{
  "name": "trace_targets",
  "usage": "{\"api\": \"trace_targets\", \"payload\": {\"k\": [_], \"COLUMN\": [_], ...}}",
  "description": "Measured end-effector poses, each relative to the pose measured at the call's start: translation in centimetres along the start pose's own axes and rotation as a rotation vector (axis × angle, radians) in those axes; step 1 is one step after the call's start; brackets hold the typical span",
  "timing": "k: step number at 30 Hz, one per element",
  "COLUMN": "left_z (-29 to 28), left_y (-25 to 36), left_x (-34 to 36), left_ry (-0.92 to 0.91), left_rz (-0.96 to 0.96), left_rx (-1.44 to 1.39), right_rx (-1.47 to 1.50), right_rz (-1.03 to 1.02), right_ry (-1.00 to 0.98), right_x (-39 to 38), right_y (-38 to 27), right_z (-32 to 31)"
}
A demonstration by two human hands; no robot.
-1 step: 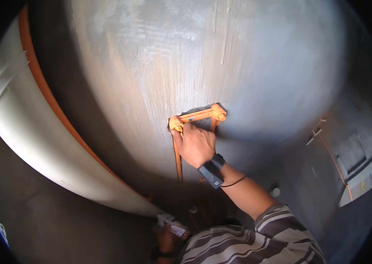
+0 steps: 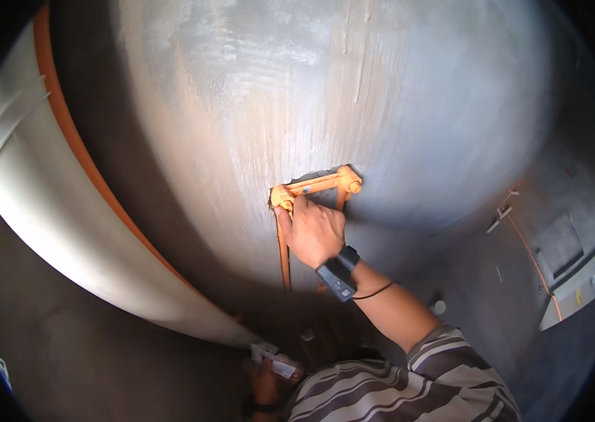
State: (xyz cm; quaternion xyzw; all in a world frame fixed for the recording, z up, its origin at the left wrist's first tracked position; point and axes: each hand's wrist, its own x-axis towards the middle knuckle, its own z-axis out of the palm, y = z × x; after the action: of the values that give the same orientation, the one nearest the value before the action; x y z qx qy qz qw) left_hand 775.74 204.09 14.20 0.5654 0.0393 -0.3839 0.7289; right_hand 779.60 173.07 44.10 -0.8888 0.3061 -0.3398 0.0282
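Note:
Orange pipework (image 2: 322, 184) sits in a chased recess in the plastered wall, with an elbow fitting at each upper corner. My right hand (image 2: 315, 228) reaches up to the left elbow (image 2: 282, 195), thumb and fingers closed around the small orange plug (image 2: 285, 205) that sticks out of it. The right elbow (image 2: 349, 180) carries a similar plug, apart from my hand. Low in the view, my left hand (image 2: 265, 383) is closed on a small white packet (image 2: 283, 367) with print on it. Shadow partly hides those fingers, and the packet's exact kind does not show.
A large white curved fixture with a door-like edge (image 2: 100, 260) and an orange strip runs down the left. More orange pipes (image 2: 318, 344) stand in the dark below the recess. At right, an orange line (image 2: 533, 257) crosses the wall by a pale window-like opening (image 2: 579, 295).

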Motion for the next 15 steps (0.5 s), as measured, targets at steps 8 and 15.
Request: {"api": "trace_targets", "payload": {"k": [8,15], "left_z": [-2.6,-2.6], "left_y": [-0.4,1.5], "left_x": [0.4,1.5], "left_ry": [-0.032,0.038], "left_rz": [-0.031,-0.063], "left_rx": [0.103,0.227], "right_rx": [-0.108,0.009], "right_rz": [0.098,0.241], "right_ry": [0.027,0.084], "right_x": [-0.3,-0.8], "right_y": [-2.4,-2.9], "right_z": [0.4,2.3]}}
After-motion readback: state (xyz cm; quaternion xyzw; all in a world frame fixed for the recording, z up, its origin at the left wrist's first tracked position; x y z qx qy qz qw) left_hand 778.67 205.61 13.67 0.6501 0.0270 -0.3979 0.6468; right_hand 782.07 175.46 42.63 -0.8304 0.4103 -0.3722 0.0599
